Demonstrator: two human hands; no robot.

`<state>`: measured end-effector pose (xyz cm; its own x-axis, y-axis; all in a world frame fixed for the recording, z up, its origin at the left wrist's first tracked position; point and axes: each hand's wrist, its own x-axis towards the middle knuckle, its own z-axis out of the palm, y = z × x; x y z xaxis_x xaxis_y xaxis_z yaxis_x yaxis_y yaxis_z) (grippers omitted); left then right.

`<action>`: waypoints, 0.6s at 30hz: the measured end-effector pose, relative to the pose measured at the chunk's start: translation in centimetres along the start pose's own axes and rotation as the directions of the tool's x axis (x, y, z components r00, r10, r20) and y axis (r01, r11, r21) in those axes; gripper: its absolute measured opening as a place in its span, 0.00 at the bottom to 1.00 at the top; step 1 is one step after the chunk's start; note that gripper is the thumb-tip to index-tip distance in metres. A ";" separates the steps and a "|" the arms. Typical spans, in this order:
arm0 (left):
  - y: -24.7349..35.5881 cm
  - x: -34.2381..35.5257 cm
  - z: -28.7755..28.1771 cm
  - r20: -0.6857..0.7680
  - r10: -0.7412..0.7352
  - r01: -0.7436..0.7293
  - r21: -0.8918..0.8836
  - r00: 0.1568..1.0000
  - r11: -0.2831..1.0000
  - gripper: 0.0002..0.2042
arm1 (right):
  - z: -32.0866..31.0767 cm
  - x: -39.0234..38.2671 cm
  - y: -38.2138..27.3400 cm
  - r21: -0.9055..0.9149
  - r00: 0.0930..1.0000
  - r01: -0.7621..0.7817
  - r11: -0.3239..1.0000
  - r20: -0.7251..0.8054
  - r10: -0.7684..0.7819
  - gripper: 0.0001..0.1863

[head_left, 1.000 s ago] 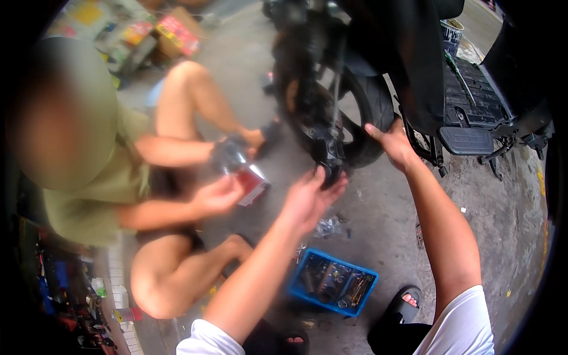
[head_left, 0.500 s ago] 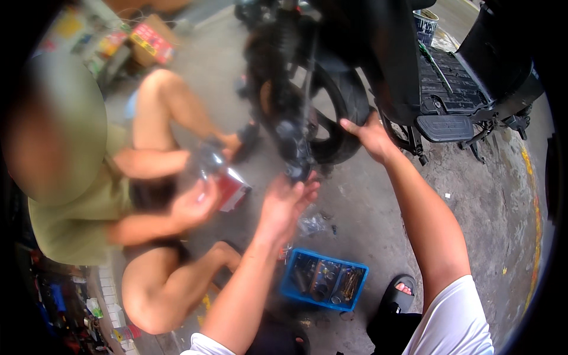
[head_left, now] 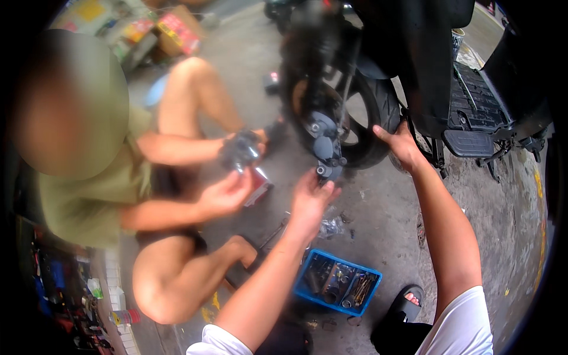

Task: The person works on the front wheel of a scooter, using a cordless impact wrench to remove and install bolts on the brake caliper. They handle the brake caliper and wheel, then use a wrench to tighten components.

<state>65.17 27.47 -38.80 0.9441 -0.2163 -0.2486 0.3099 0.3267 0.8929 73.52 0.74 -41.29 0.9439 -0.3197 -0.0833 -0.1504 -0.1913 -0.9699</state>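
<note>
My right hand (head_left: 402,145) grips the rear edge of a black tyre (head_left: 386,106), thumb on the tread and the other fingers partly hidden. The tyre belongs to the spoked front wheel of a dark scooter (head_left: 426,65). Beside the wheel, a grey metal bracket (head_left: 323,145) with round bolt holes hangs down. My left hand (head_left: 312,201) is just below the bracket's lower end, fingers loosely bent and apart; whether they touch it I cannot tell. On the left a seated co-worker's hands (head_left: 228,192) hold a blurred dark thing in clear plastic (head_left: 241,151).
A blue divided tray (head_left: 300,285) of metal parts and tools sits on the concrete floor below my left hand. A clear plastic bag (head_left: 332,227) lies nearby. The scooter's footboard (head_left: 470,89) is at right, boxes (head_left: 177,32) at upper left, and cluttered tools (head_left: 56,278) at lower left.
The view has shifted, so the scene sits further right and the bracket looks sharper. My right hand stays on the tyre; my left stays by the bracket's lower end. The co-worker's hands remain together.
</note>
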 end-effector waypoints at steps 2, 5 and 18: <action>0.1 0.3 -0.3 -0.017 -0.002 0.002 0.002 1.000 1.000 0.19 | -0.1 0.0 0.1 0.000 1.000 0.012 1.000 -0.009 -0.012 0.55; 1.1 0.6 -1.0 -0.029 0.032 -0.032 0.002 0.999 0.999 0.18 | -0.1 0.1 0.1 -0.009 1.000 0.003 1.000 -0.018 -0.003 0.54; 1.2 0.3 -1.8 -0.016 0.045 -0.046 -0.076 0.999 0.996 0.17 | -0.5 0.8 1.0 0.011 0.999 0.030 0.999 0.023 -0.030 0.55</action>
<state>66.06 29.47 -38.44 0.9588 -0.1866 -0.2141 0.2736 0.4057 0.8721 74.03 -0.14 -42.25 0.9545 -0.2923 -0.0592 -0.1188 -0.1906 -0.9744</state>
